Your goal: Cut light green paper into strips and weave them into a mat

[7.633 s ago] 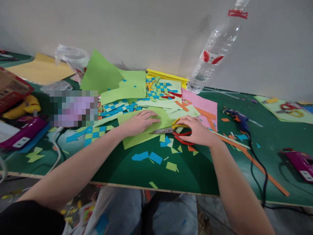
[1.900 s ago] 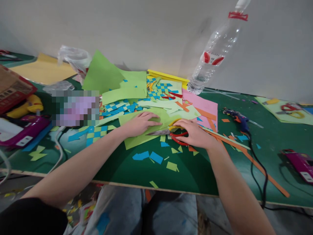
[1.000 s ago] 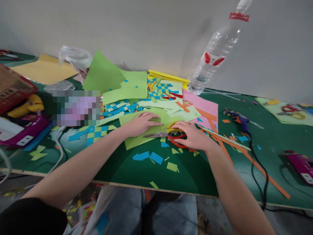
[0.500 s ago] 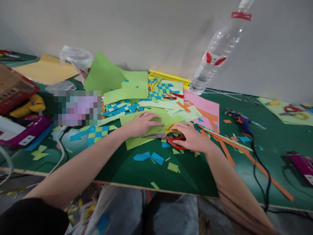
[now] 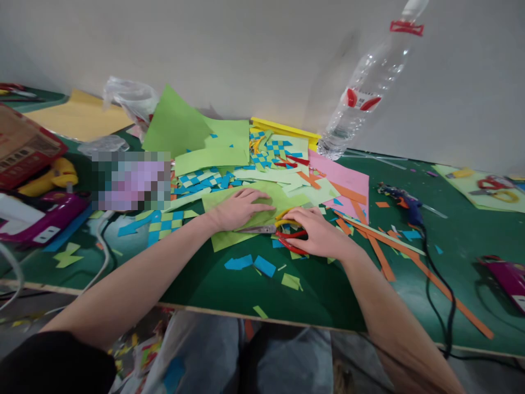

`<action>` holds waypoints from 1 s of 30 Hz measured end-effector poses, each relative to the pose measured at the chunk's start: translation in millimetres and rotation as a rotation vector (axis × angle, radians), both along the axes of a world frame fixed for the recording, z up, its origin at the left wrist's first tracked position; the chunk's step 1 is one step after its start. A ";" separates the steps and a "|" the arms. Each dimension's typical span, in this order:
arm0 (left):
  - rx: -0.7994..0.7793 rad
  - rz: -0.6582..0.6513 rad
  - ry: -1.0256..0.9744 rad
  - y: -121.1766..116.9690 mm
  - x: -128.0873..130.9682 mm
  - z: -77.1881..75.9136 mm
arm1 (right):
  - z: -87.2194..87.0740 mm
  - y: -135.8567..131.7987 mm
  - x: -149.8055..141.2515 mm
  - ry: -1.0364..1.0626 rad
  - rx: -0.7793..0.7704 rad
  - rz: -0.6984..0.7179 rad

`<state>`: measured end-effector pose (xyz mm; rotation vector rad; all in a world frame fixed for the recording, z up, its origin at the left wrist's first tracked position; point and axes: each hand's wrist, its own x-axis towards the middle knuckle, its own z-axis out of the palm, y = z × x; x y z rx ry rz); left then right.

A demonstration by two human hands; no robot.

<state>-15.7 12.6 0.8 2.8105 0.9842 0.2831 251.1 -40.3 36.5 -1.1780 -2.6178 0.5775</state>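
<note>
At the green paper (image 5: 223, 239), both hands (image 5: 241, 210) point inward.

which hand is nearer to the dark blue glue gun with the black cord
Right. The right hand, closed on red-and-yellow-handled scissors, is left of the dark blue glue gun; the left hand, flat on light green paper, is farther left.

On the table (image 5: 320, 306) lies a paper sheet (image 5: 224, 242), under the left hand (image 5: 243, 210). The scissors (image 5: 269, 230) in the right hand (image 5: 318, 232) are at its front edge. Behind it lie woven pieces (image 5: 200, 179) and, at right, the bottle (image 5: 363, 90). The glue gun (image 5: 407, 206) is at right, the box (image 5: 28, 146) at left.
</note>
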 end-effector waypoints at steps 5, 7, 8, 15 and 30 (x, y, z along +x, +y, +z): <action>0.009 0.003 -0.008 0.2 -0.5 -1.7 | 0.6 0.2 -1.9 0.004 0.011 0.073; 0.005 0.001 -0.018 0.4 -0.4 -2.1 | 0.7 0.2 -2.2 0.010 0.005 0.099; 0.000 0.000 -0.026 0.7 -0.3 -2.0 | 0.8 0.4 -1.7 0.015 -0.003 0.103; 0.004 0.251 -0.154 4.4 -2.0 3.8 | 4.5 9.6 18.1 0.268 0.095 -0.153; 0.073 0.177 -0.021 -17.9 9.3 13.8 | -31.5 38.5 48.3 0.017 0.448 -0.975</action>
